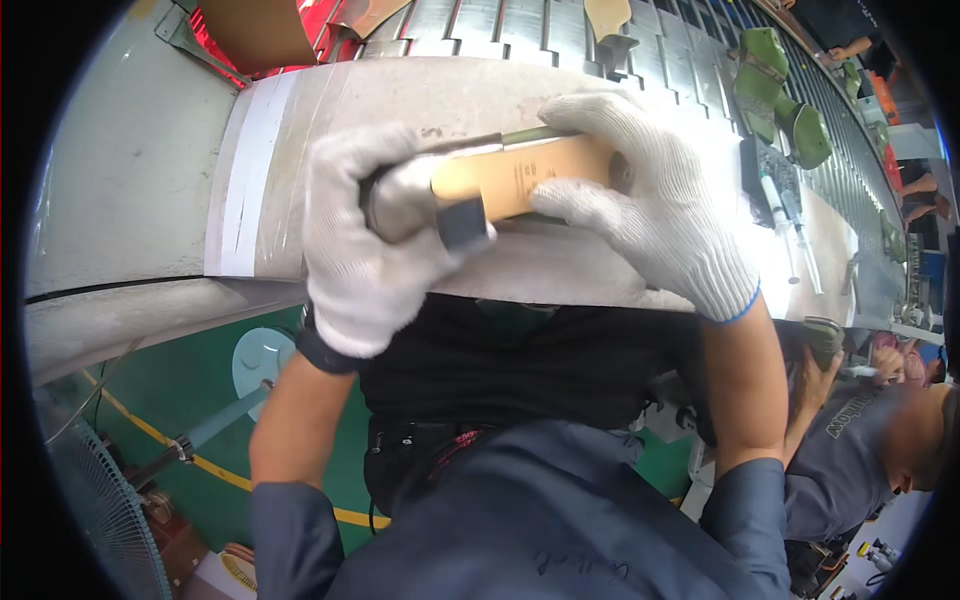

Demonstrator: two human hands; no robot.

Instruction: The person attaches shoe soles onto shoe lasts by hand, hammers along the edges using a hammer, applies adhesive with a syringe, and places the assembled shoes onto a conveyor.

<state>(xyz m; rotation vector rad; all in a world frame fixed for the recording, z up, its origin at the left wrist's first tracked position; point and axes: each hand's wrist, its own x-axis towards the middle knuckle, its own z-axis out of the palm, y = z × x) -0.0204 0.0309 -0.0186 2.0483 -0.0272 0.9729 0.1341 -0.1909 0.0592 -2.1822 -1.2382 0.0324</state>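
Note:
Both hands wear white knit gloves and hold one shoe between them above the worktop. Its tan insole faces up and bears some small print; a strip of green edge shows along its far side. My left hand is closed round the left end, with a small dark piece by its fingertips, too blurred to name. At the other end, my right hand grips the shoe, thumb pressed on the insole and fingers round the far side. The gloves hide both ends of the shoe.
A pale worktop lies under my hands, with a slatted metal conveyor beyond it. Green shoes stand on the conveyor at right. Syringe-like tubes lie right of my hand. A fan stands lower left; a co-worker sits at right.

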